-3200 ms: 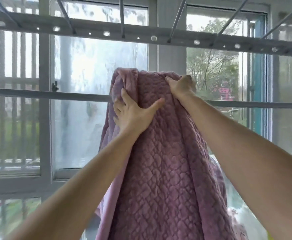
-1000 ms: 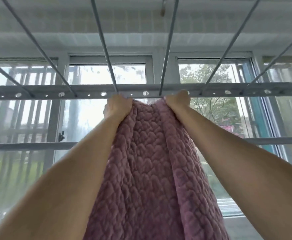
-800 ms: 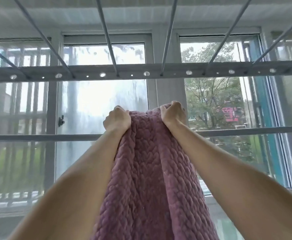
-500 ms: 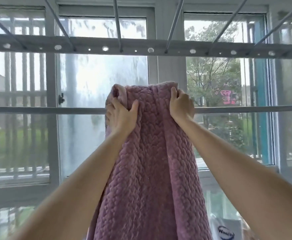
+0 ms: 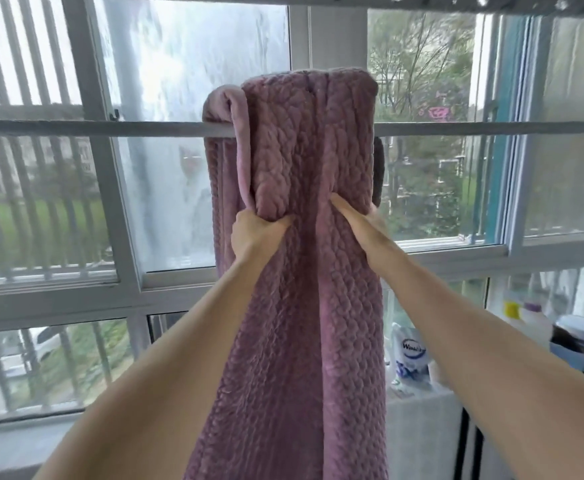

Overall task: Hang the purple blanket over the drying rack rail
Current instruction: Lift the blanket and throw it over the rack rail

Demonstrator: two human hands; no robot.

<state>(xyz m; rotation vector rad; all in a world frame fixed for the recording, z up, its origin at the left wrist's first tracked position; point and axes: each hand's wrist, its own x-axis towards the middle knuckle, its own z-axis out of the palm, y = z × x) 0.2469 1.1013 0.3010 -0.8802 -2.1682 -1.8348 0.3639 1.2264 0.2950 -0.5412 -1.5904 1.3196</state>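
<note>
The purple quilted blanket [image 5: 304, 306] hangs as a long folded strip in the middle of the view. Its top is doubled over at about the height of the grey horizontal rail [image 5: 75, 128], and a rolled edge at the left loops over that rail. My left hand [image 5: 259, 233] is shut on the fabric at the lower edge of the folded-over flap. My right hand [image 5: 363, 223] pinches the same flap on its right side. The rail is hidden behind the blanket, and I cannot tell how much weight it carries.
The perforated beam of the drying rack [image 5: 491, 3] crosses the top edge. Windows with outside bars fill the background. At lower right stand a white detergent pouch [image 5: 409, 358], a yellow-capped bottle [image 5: 512, 313] and a white cabinet [image 5: 422, 427].
My hands slid down from the blanket's top fold to lower on its front. The top stays up by the rail. The view tilted downward, so the rack beam moved to the top edge.
</note>
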